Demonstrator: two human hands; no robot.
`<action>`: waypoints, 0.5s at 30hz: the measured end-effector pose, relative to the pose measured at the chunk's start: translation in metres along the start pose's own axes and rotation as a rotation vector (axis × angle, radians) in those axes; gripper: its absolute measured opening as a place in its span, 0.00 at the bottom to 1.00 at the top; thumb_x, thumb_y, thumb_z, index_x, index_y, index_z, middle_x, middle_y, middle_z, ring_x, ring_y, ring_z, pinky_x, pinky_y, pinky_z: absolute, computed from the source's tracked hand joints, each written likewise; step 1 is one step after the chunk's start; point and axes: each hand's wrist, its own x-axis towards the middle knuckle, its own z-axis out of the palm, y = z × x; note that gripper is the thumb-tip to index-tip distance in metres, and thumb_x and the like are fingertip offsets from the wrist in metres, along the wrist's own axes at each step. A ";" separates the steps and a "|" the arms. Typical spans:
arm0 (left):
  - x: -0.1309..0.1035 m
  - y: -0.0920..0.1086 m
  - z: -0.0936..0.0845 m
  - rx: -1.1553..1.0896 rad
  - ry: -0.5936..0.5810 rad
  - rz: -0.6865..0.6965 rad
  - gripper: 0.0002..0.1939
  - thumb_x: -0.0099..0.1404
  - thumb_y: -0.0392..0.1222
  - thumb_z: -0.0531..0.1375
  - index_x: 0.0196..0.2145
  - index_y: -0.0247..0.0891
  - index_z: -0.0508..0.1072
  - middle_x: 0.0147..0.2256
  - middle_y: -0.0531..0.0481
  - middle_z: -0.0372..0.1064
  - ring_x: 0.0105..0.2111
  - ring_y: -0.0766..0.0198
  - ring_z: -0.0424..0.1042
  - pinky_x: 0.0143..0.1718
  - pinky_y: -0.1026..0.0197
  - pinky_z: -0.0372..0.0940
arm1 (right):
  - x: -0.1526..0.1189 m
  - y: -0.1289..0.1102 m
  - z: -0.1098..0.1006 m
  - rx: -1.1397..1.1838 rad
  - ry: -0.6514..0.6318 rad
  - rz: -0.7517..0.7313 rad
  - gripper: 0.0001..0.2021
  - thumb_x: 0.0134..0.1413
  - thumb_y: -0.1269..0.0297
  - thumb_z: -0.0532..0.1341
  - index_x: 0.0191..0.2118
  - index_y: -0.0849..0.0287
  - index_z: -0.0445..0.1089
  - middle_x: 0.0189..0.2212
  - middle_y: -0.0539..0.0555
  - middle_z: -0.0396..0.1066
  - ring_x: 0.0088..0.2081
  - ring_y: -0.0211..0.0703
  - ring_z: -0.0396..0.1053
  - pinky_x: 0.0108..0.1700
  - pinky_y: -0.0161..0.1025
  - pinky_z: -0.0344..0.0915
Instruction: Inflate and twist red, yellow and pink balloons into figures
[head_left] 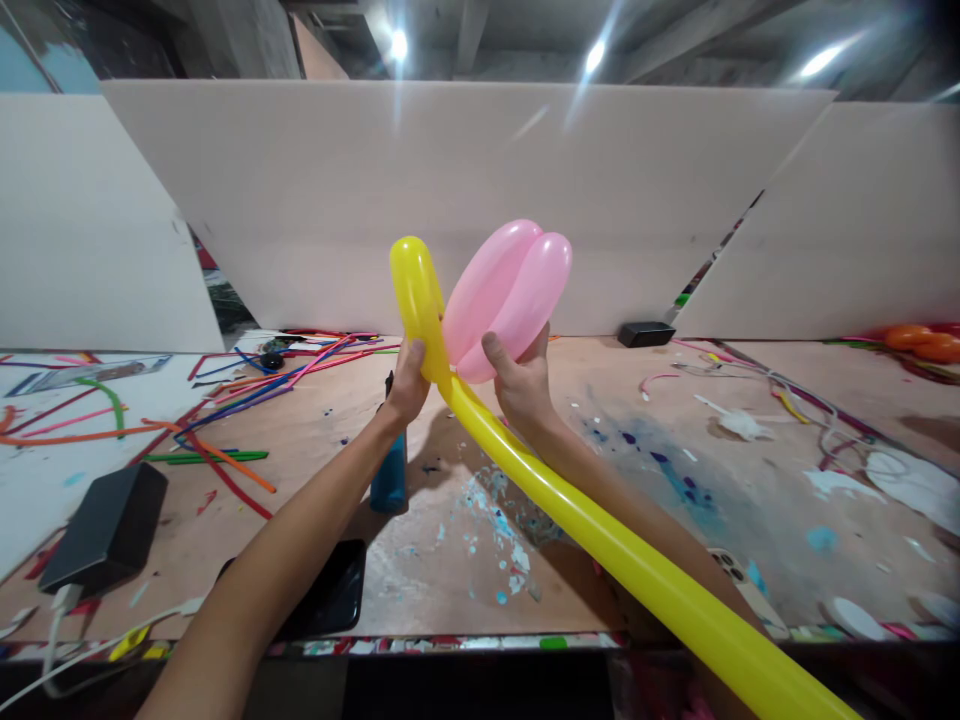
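Both my hands are raised above a paint-stained wooden table. My left hand grips a long yellow balloon just below its short upright end segment. The rest of that balloon runs down to the lower right, over my right forearm. My right hand holds a folded pink balloon, two fat lobes side by side, pressed against the yellow one where my hands meet.
Several uninflated balloon strips lie scattered on the table's left. A black power brick with a white cable, a dark phone, a blue pump, a second phone, a black box and orange balloons are there. White panels wall the back.
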 end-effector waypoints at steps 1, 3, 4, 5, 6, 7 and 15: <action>0.000 0.002 0.003 -0.054 -0.018 -0.039 0.33 0.57 0.70 0.56 0.47 0.41 0.71 0.48 0.44 0.72 0.53 0.51 0.69 0.51 0.54 0.66 | 0.001 0.001 -0.001 0.011 0.001 0.000 0.27 0.52 0.50 0.65 0.52 0.49 0.53 0.45 0.53 0.68 0.48 0.45 0.70 0.51 0.47 0.70; -0.001 0.005 0.005 -0.099 -0.045 -0.100 0.32 0.59 0.69 0.52 0.45 0.40 0.73 0.48 0.44 0.73 0.54 0.50 0.68 0.51 0.53 0.66 | 0.003 0.001 -0.003 0.013 0.008 0.004 0.27 0.51 0.50 0.66 0.51 0.49 0.54 0.45 0.53 0.67 0.48 0.45 0.70 0.52 0.47 0.70; -0.001 0.006 0.004 -0.092 -0.065 -0.113 0.31 0.59 0.68 0.54 0.45 0.40 0.74 0.47 0.44 0.73 0.54 0.49 0.68 0.51 0.53 0.66 | 0.003 0.000 -0.003 0.000 0.011 0.007 0.27 0.50 0.50 0.66 0.51 0.49 0.54 0.44 0.53 0.68 0.49 0.45 0.70 0.52 0.47 0.70; -0.001 0.007 0.003 -0.069 -0.092 -0.112 0.30 0.58 0.66 0.57 0.45 0.39 0.74 0.46 0.44 0.74 0.53 0.49 0.69 0.50 0.52 0.67 | 0.004 -0.001 -0.004 -0.021 0.009 0.013 0.27 0.50 0.50 0.66 0.51 0.49 0.54 0.44 0.53 0.68 0.49 0.46 0.69 0.52 0.47 0.70; 0.000 0.008 0.000 -0.028 -0.122 -0.106 0.28 0.56 0.64 0.60 0.45 0.38 0.74 0.45 0.43 0.74 0.51 0.49 0.71 0.49 0.53 0.67 | 0.004 -0.002 -0.004 -0.043 0.005 0.021 0.28 0.50 0.49 0.67 0.51 0.49 0.54 0.43 0.53 0.68 0.50 0.46 0.69 0.52 0.48 0.70; 0.000 0.008 -0.003 0.031 -0.149 -0.098 0.27 0.54 0.60 0.64 0.44 0.37 0.74 0.44 0.43 0.74 0.48 0.49 0.72 0.47 0.53 0.68 | 0.003 -0.003 -0.003 -0.062 -0.001 0.029 0.28 0.49 0.49 0.67 0.51 0.49 0.54 0.43 0.53 0.68 0.50 0.46 0.69 0.52 0.48 0.70; 0.002 0.003 -0.009 0.322 0.079 -0.033 0.20 0.49 0.50 0.71 0.35 0.34 0.76 0.35 0.45 0.76 0.34 0.57 0.74 0.35 0.59 0.69 | -0.003 -0.004 0.001 -0.106 -0.120 0.083 0.30 0.46 0.47 0.68 0.52 0.50 0.56 0.47 0.55 0.65 0.49 0.47 0.68 0.50 0.49 0.71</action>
